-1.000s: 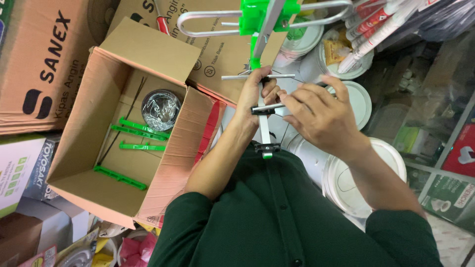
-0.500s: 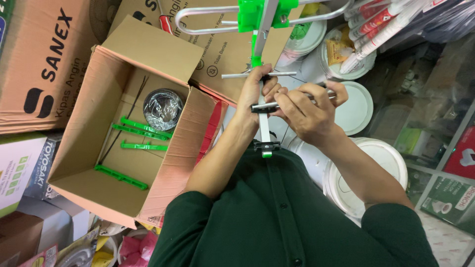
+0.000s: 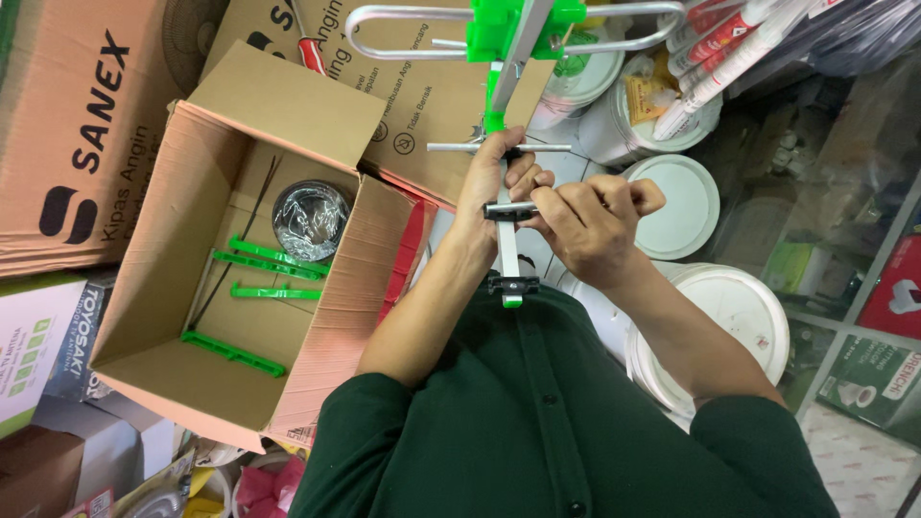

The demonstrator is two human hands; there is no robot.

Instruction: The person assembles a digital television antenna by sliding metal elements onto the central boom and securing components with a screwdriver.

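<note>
Two bare hands meet at the centre: one left hand and one right hand. Between them is one metal antenna boom carrying two thin cross rods that can be counted, one looped metal bar at its far end and one green plastic bracket. One open cardboard box sits to the left. Inside it lie three green plastic strips and one coil of black cable wrapped in clear film. At least three white buckets stand to the right. One red-handled screwdriver lies on one flat carton.
</note>
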